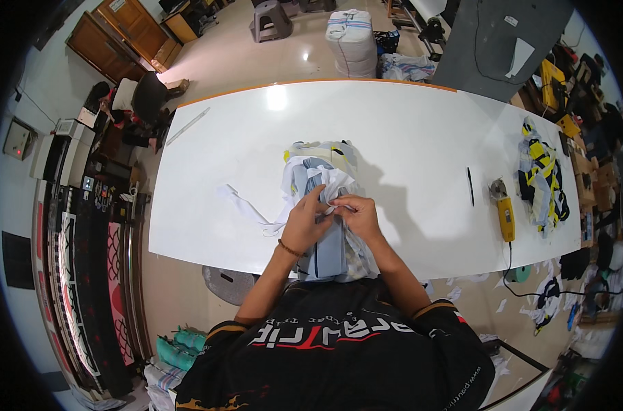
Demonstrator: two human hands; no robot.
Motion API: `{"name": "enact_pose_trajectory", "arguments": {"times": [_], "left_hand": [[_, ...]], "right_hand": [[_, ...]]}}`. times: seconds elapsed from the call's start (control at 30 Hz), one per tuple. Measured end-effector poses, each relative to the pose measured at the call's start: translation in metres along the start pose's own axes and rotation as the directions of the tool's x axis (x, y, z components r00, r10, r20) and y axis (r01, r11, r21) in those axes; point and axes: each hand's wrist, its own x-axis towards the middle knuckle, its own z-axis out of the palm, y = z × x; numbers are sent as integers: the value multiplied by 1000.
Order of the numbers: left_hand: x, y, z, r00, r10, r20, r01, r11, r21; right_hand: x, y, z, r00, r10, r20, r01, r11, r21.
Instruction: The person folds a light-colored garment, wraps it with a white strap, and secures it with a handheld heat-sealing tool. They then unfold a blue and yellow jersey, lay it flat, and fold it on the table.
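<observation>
**Cloth bundle (330,255) right in front of you**

The bundle is grey and white, and it lies on the white table (215,151), at the edge near your body. Your right hand (359,216) pinches a bit of white cloth (336,179) on top—thumb and finger close together. Your left hand (306,222) is right beside it, fingers bent over the bundle—I can't tell how tight they hold. A long white ribbon (241,203) lies to the left. To the right are a black stick (470,186), a yellow tool (506,219) and a yellow-and-black cloth pile (544,175).
</observation>
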Motion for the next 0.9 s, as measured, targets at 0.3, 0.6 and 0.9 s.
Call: {"name": "enact_pose_trajectory", "arguments": {"times": [0.3, 0.6, 0.9], "left_hand": [[-23, -7, 30, 917, 138, -374, -85, 984, 154], [-21, 1, 26, 888, 330, -321, -218, 916, 337], [-4, -2, 26, 920, 371, -123, -278, 843, 460]], "right_hand": [[-15, -13, 22, 987, -110, -117, 50, 902, -429], [26, -9, -27, 824, 260, 502, -313, 949, 23], [26, -14, -22, 802, 466, 373, -471, 878, -84]]}}
